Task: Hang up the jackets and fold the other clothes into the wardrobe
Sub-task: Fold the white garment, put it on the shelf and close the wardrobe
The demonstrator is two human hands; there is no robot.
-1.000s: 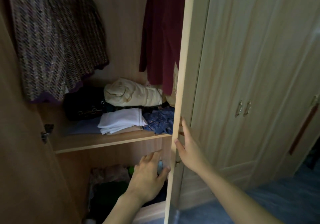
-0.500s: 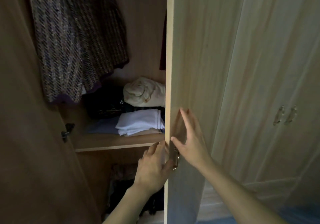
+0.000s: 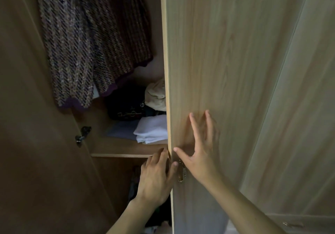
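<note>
A tweed jacket [image 3: 87, 40] hangs at the top left inside the wardrobe. On the shelf [image 3: 126, 149] lie folded clothes: a white pile [image 3: 153, 130], a dark garment [image 3: 125, 105] and a cream bundle [image 3: 156, 96]. The light wooden right door [image 3: 217, 70] stands partly across the opening and hides the rest of the shelf. My right hand [image 3: 201, 148] lies flat on the door's outer face, fingers spread. My left hand [image 3: 156, 177] rests against the door's edge beside the metal handle [image 3: 181, 172], thumb on the outer face. Neither hand holds clothing.
The left door [image 3: 36, 143], dark brown on its inner face, stands open with a hinge [image 3: 82, 134] at shelf height. Dark clothes [image 3: 137, 184] fill the lower compartment. More closed wardrobe doors [image 3: 299, 125] continue to the right.
The right door has swung leftwards across the opening, covering the maroon garment and blue clothes. My left hand rose from the lower compartment to the door's edge; my right hand stayed on the door.
</note>
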